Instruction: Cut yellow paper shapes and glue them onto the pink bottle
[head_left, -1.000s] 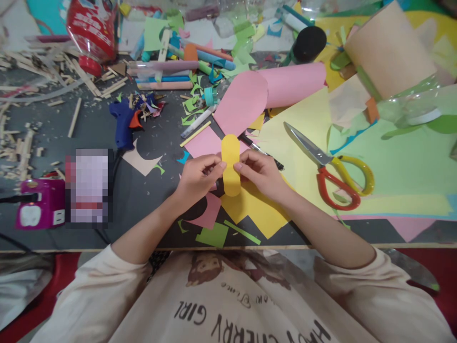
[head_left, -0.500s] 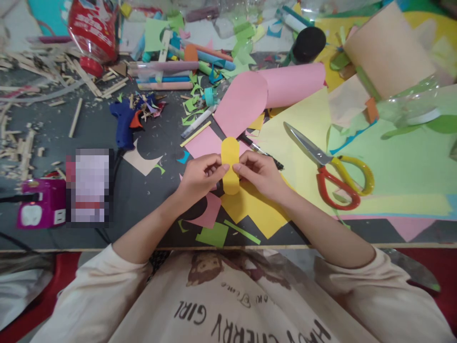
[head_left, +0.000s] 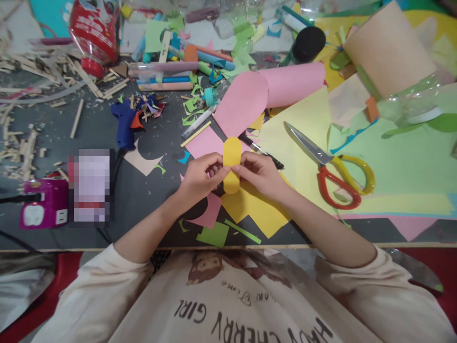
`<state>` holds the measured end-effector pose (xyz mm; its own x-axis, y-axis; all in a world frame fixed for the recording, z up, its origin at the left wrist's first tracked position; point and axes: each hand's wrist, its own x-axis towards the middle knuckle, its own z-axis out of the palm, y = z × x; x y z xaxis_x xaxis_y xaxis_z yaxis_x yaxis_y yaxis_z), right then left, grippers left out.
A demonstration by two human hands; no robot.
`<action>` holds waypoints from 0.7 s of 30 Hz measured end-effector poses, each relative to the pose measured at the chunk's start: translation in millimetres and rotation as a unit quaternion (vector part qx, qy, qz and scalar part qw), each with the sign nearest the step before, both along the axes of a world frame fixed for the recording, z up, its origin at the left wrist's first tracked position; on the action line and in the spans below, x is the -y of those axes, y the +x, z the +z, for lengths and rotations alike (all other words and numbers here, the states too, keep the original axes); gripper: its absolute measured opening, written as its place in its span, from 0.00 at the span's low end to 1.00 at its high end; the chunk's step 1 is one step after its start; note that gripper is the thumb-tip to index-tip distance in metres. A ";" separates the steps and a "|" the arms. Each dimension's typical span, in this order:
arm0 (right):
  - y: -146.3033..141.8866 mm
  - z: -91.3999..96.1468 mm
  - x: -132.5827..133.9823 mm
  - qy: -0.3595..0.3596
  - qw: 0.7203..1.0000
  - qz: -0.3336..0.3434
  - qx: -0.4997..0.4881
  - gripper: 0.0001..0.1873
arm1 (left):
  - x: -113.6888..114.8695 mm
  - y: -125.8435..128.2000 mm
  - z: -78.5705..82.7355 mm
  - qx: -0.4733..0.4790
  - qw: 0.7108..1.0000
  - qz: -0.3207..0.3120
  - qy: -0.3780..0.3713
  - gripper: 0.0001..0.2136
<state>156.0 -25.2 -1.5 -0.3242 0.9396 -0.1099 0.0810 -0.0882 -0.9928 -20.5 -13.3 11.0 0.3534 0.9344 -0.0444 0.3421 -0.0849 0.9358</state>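
Note:
A yellow paper strip with rounded ends (head_left: pixel 232 151) is held upright between my two hands, above the table. My left hand (head_left: pixel 203 177) pinches its left edge near the middle, thumb in front and fingers behind. From the other side my right hand (head_left: pixel 260 172) pinches the right edge, the two thumb tips almost meeting. Beneath lie yellow paper offcuts (head_left: pixel 266 216) and a pink scrap (head_left: pixel 211 212). Just beyond the strip is a pink teardrop-shaped paper (head_left: pixel 243 102), and a black pen (head_left: pixel 262 151) lies partly behind my right hand.
Red and yellow handled scissors (head_left: pixel 326 164) lie open to the right on pale yellow paper (head_left: pixel 303 128). A blue glue gun (head_left: pixel 124 125), wood sticks (head_left: pixel 24 147) and a red-labelled bottle (head_left: pixel 93 35) are at left. A pink paper roll (head_left: pixel 296 85) and a cardboard tube (head_left: pixel 391 50) stand farther back.
The yellow strip and both hands have shifted very slightly to the right in view. The thumbs have drawn a little closer together; the grip is the same.

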 end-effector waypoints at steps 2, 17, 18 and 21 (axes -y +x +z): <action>-0.6 -0.3 0.2 -0.005 1.000 0.000 -0.004 0.21 | -0.3 -0.1 -0.4 -0.001 1.000 0.003 -0.002 0.08; 1.2 -0.3 -1.6 -0.011 1.000 0.013 -0.009 0.16 | -0.9 0.7 -0.9 -0.037 0.999 0.016 -0.015 0.11; 0.9 -0.4 -1.3 -0.009 1.000 0.012 -0.008 0.16 | -1.1 0.5 -1.4 -0.038 0.999 0.013 -0.014 0.12; 0.1 -1.0 -0.6 -0.010 1.000 0.010 -0.008 0.15 | -1.0 -0.1 -2.1 -0.041 0.999 0.007 -0.012 0.12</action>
<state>156.1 -24.6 -2.4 -0.3450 0.9305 -0.1230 0.0664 -0.1065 -0.9921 -20.6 -12.3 8.9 0.3338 0.9378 -0.0954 0.4189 -0.0569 0.9062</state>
